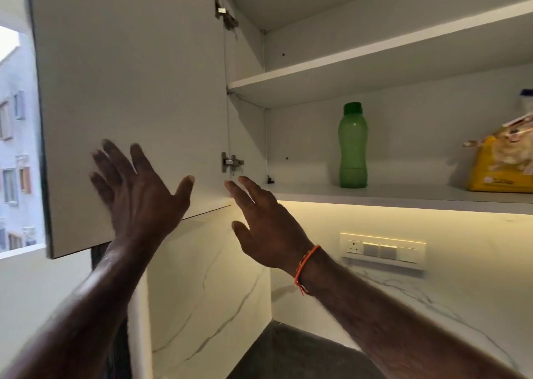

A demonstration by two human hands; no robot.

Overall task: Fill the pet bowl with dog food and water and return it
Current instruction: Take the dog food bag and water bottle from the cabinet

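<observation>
Both hands are reaching up with fingers spread and gripping nothing: the left hand (138, 194) before the open cabinet door (129, 90), the right hand (265, 223) below the bottom shelf (375, 195). The yellow dog food bag (503, 162) is sitting at that shelf's right end, well apart from a green bottle (353, 145).

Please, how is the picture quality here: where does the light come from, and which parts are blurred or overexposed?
Head view: warm strip light glows under the bottom shelf onto the marble wall; daylight overexposes the window at left; the left hand shows motion blur at its fingertips, the right hand less; the green bottle is fairly sharp; the yellow bag is cut by the right edge; wide-angle distortion tilts the shelves.
</observation>
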